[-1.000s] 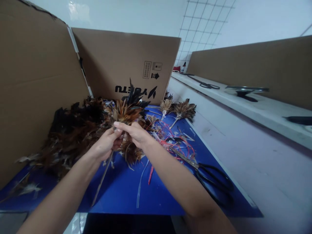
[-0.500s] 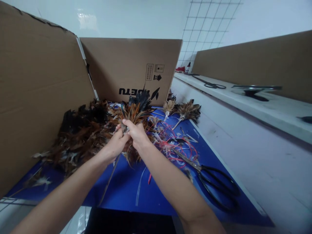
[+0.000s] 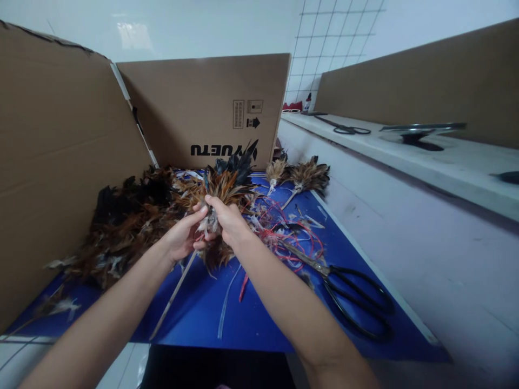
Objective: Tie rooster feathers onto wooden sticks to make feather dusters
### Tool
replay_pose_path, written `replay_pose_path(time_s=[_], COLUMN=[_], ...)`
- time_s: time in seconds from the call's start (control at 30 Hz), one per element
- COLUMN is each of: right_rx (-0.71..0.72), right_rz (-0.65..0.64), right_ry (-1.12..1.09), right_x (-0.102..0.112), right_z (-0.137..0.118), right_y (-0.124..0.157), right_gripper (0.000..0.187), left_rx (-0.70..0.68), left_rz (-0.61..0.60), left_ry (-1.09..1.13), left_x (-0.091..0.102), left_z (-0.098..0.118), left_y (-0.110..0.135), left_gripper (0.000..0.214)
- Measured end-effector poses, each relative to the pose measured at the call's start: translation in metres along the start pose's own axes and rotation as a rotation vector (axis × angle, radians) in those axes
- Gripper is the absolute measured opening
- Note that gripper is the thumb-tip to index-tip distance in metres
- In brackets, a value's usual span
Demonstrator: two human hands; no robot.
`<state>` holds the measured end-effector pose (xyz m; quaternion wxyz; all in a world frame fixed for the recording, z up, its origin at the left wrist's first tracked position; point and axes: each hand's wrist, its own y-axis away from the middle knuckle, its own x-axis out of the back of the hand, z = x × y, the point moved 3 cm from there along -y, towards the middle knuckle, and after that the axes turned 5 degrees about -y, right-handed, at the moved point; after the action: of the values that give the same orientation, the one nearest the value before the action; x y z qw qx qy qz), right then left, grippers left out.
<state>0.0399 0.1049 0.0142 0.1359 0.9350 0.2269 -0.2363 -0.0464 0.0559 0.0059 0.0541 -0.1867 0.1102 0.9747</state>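
Left hand (image 3: 183, 237) and right hand (image 3: 231, 220) grip a fan-shaped, brown-and-black feather bunch (image 3: 227, 186), a thin wooden stick (image 3: 174, 298) jutting below — seemingly an arranging step, next calling for steady pressure.

Up from the frame's bottom edge slant two bare forearms (image 3: 125, 289), left hand (image 3: 187, 233) and right hand (image 3: 230, 219) curled close together near centre, thumbs (image 3: 213, 202) nearly meeting!

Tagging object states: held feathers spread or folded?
Spread: the feathers fan outward beyond the left hand and right hand, their pale bases gathered between them.
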Motion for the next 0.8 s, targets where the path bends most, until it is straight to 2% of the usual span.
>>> replay_pose_path(time_s=[0.27,0.4,0.67,0.8], right_rx=[-0.006,-0.029,-0.111,-0.080], right_rz=[0.006,0.011,-0.038,0.016], right_ry=[-0.008,0.031,0.127,0.149], right_x=[0.004,0.005,0.004,0.003], right_z=[0.006,0.014,0.031,0.032], right_y=[-0.008,-0.011,-0.016,-0.018], right_gripper=[0.024,0.025,0.031,0.029], left_rx=[0.045,0.022,0.067,0.062], left_rz=[-0.039,-0.021,0.020,0.007], left_ry=[0.060,0.031,-0.023,0.023], left_x=[0.005,0.009,0.024,0.027], left_z=[-0.007,-0.013,-0.018,-0.019], left_y=[-0.011,-0.012,-0.009,-0.008], left_gripper=[0.021,0.022,0.021,0.023])
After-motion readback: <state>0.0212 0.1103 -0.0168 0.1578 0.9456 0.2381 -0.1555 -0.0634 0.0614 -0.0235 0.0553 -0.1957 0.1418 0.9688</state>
